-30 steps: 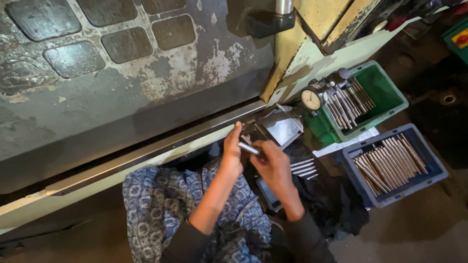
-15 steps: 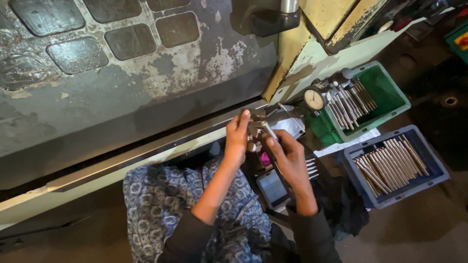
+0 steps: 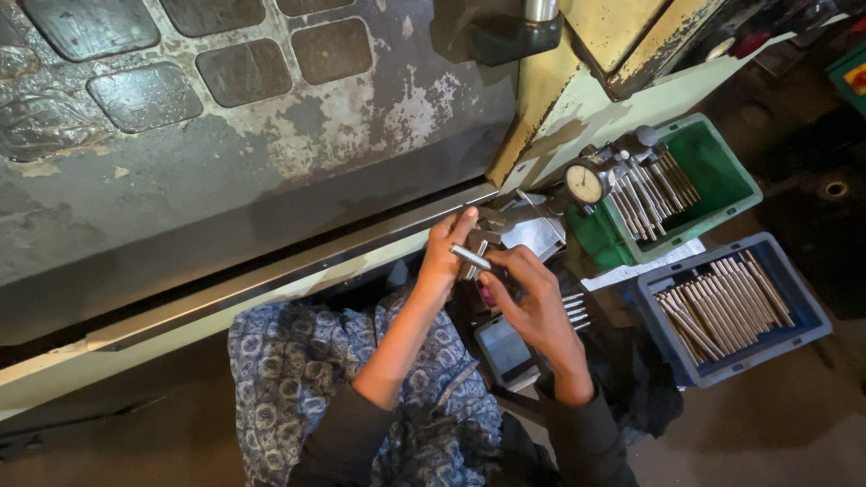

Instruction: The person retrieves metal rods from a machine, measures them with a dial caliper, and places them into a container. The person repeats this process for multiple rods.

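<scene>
metal rod (image 3: 471, 258) pinched between left hand (image 3: 446, 257), right hand (image 3: 532, 302)

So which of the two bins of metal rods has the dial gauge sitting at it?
The green bin, the one farther from the person. The dial gauge stands at its left end; the blue-grey bin holds only rods.

A: Item in hand?
B: One short metal pin (image 3: 470, 257), cylindrical, bright silver, lying nearly level, tilted slightly down to the right.
A: Location?
B: Pinched between left hand (image 3: 446, 257) and right hand (image 3: 532, 302), above the lap, just below the machine's edge.
A: Surface?
B: Smooth, reflective; finer detail too small to tell
</scene>
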